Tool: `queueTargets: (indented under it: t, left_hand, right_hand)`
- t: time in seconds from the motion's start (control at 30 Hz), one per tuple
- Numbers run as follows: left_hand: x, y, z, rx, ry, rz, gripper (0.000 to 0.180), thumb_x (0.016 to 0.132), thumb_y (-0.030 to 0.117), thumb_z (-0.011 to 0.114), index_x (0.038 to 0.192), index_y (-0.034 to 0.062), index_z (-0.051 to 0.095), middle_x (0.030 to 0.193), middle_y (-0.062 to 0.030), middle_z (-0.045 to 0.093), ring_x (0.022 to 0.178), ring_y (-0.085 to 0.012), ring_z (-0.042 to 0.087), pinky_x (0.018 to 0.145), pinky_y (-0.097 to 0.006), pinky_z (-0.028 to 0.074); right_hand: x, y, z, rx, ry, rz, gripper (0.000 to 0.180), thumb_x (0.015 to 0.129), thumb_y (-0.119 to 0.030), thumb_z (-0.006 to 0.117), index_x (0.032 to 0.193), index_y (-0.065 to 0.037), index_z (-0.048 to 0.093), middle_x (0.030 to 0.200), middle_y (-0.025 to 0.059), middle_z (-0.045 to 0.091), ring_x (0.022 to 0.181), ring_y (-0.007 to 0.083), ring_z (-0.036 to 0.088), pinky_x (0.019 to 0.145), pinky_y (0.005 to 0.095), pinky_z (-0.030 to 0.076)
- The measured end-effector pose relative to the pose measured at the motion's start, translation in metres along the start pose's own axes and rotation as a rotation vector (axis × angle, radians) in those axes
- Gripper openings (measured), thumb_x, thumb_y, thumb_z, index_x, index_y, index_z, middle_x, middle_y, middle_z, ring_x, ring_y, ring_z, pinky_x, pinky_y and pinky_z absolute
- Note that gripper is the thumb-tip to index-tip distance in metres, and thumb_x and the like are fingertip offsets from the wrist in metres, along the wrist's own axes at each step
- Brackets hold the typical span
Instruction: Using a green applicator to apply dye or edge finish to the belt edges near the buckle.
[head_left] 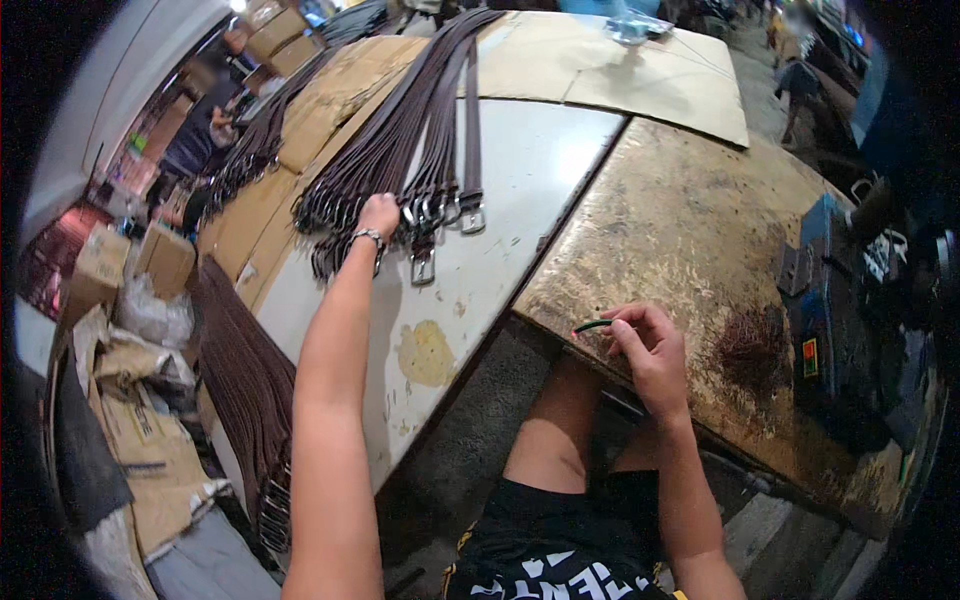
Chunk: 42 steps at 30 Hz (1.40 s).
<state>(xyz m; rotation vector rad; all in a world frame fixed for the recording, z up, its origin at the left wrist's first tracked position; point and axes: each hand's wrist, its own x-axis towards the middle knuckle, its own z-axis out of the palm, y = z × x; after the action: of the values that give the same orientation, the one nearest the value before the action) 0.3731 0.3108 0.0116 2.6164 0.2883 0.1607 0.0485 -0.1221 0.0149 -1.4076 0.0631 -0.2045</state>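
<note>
Left hand [379,213]: our fingers curl on the dark leather belts [400,150], metal buckles.
Right hand [650,350]: our fingers pinch a thin green loop [592,325].
Counter [690,230]: worn, mottled.

This is a workshop. Lots of brown belts [420,130] lie on a big worn table [690,230], with cardboard boxes [165,255] and a blue machine [835,300] nearby.

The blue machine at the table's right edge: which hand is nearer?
Right. The right hand rests on the worn tabletop just left of the blue machine; the left hand reaches the belt buckles far away.
</note>
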Motion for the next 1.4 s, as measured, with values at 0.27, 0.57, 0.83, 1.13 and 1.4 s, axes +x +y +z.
queueTargets:
  t: [0.27,0.57,0.83,1.13,1.4]
  left_hand:
    - [-0.016,0.032,-0.001,-0.077,-0.124,-0.051,0.040,0.092,0.031,0.066,0.098,-0.0074,0.074,0.071,-0.0108,0.068,0.054,-0.0203,0.064,0.051,-0.035,0.056]
    - [-0.035,0.062,0.004,0.268,0.389,0.380,0.031,0.086,0.029,0.064,0.094,0.0011,0.075,0.100,-0.0225,0.068,0.098,-0.0412,0.063,0.093,-0.047,0.051]
    - [-0.104,0.168,0.061,0.638,0.184,0.609,0.047,0.088,0.044,0.066,0.097,-0.0014,0.075,0.122,-0.0195,0.059,0.122,-0.0351,0.050,0.100,-0.052,0.043]
    - [-0.069,0.196,0.056,0.623,-0.026,0.548,0.045,0.084,0.035,0.068,0.093,-0.0091,0.070,0.103,-0.0310,0.068,0.102,-0.0441,0.065,0.092,-0.050,0.052]
    - [-0.135,0.285,0.047,0.382,-0.351,0.704,0.048,0.084,0.041,0.062,0.080,-0.0062,0.071,0.079,-0.0311,0.067,0.078,-0.0433,0.069,0.079,-0.047,0.056]
  right_hand:
    - [0.000,-0.002,-0.014,-0.101,-0.019,0.002,0.010,0.096,-0.008,0.063,0.100,0.000,0.066,0.094,0.0066,0.071,0.080,0.0113,0.064,0.073,0.0279,0.052]
    - [0.000,0.001,-0.009,-0.018,-0.030,0.027,0.012,0.095,-0.010,0.064,0.101,0.000,0.067,0.088,0.0050,0.069,0.077,0.0112,0.063,0.071,0.0282,0.051]
    - [-0.001,0.005,-0.013,-0.008,-0.008,0.035,0.012,0.095,-0.011,0.065,0.100,0.000,0.067,0.085,0.0038,0.067,0.076,0.0091,0.062,0.069,0.0264,0.051]
    - [0.000,0.002,-0.016,0.091,0.044,0.058,0.016,0.097,-0.015,0.064,0.100,0.001,0.066,0.085,0.0056,0.070,0.073,0.0096,0.063,0.066,0.0269,0.051]
    - [-0.003,0.008,-0.021,0.343,0.408,-0.151,0.011,0.101,-0.013,0.060,0.102,-0.002,0.062,0.092,0.0077,0.070,0.072,0.0090,0.062,0.057,0.0215,0.049]
